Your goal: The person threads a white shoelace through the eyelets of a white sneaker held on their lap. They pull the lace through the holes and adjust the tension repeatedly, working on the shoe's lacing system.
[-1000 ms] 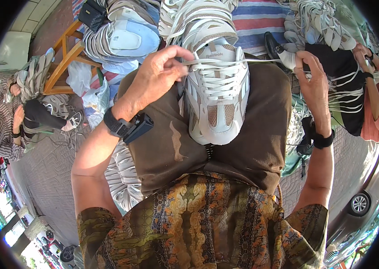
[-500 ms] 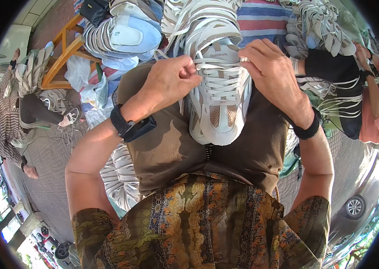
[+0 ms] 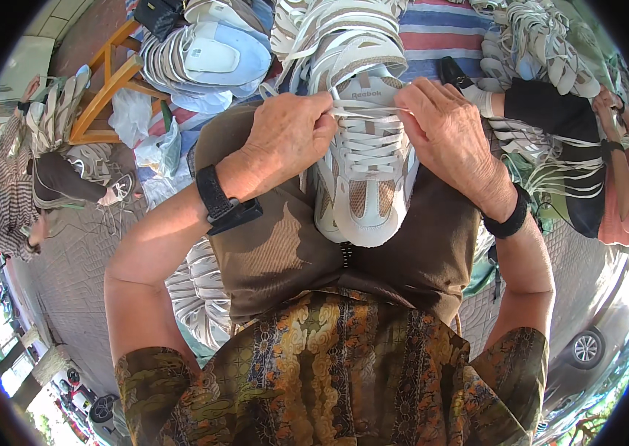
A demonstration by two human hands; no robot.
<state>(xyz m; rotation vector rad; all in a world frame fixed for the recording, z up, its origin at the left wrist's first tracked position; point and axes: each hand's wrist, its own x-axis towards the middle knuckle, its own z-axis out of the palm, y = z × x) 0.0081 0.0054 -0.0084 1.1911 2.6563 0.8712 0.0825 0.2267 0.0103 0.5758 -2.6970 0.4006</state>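
Observation:
A white and tan laced shoe upper (image 3: 359, 201) rests between my thighs, its toe pointing at me. White shoelace (image 3: 372, 161) crosses its front in several rows. At the upper left of the lacing, my left hand (image 3: 291, 132) is closed, thumb and fingers pinching the lace beside the tongue. Opposite it, my right hand (image 3: 444, 126) pinches the lace at the upper right edge. A top strand runs tight between both hands across the tongue (image 3: 370, 93). Fingertips of both hands are partly hidden.
Stacked shoe uppers (image 3: 355, 33) lie just beyond the shoe on a striped cloth (image 3: 441, 37). Left of them are pale blue-white uppers (image 3: 214, 56), a wooden frame (image 3: 106, 93) and plastic bags (image 3: 132, 119). People sit at both sides with more uppers. A car (image 3: 589, 346) stands at lower right.
My left hand has turned slightly and shifted right, against the lacing. The right hand and shoe sit slightly lower in view. At left, another person's lowered hand has come up toward their body.

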